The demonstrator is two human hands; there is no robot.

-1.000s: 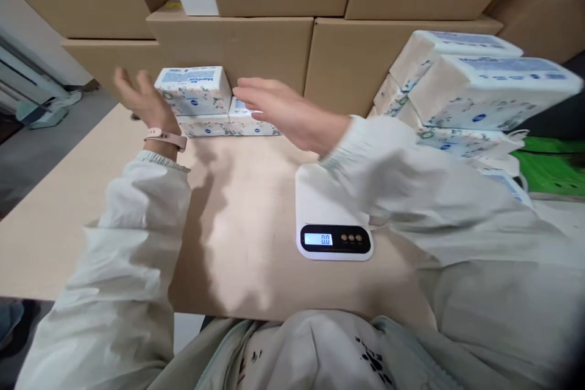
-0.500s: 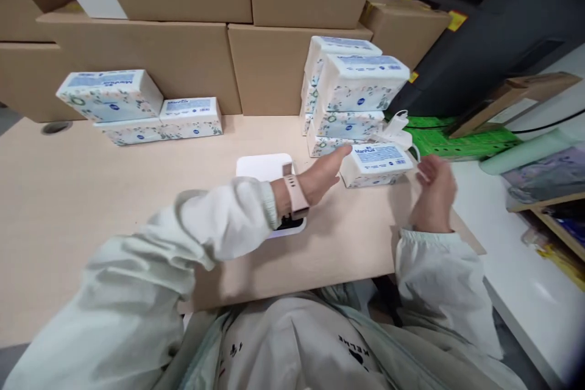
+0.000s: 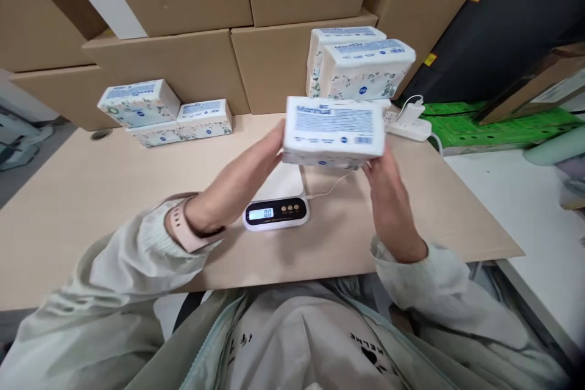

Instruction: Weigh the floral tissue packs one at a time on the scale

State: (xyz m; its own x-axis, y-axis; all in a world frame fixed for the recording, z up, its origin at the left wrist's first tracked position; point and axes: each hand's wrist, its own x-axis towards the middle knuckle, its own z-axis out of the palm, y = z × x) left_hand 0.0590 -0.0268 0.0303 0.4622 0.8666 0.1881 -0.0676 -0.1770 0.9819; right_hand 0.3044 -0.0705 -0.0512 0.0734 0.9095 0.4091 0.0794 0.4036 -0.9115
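A white tissue pack (image 3: 336, 128) with a blue printed top is held up between my two hands, above the desk. Its left end is gripped by my left hand (image 3: 253, 167), whose fingertips are partly hidden beside the pack. My right hand (image 3: 387, 192) closes on the lower right end. Below the pack stands a white digital scale (image 3: 276, 213), its display lit and reading 0.0. The pack and my left hand overlap part of the scale's plate, and a thin cable runs from its right side.
Several more tissue packs (image 3: 368, 70) are stacked at the back right, beside a white power strip (image 3: 411, 125). A smaller pile of tissue packs (image 3: 158, 119) sits at the back left. Cardboard boxes (image 3: 183, 67) line the desk's rear. A green crate (image 3: 507, 128) lies to the right.
Both hands have taken hold of the tissue pack, lifted it off the desk and moved it left toward the scale. The scale's display has come into view.
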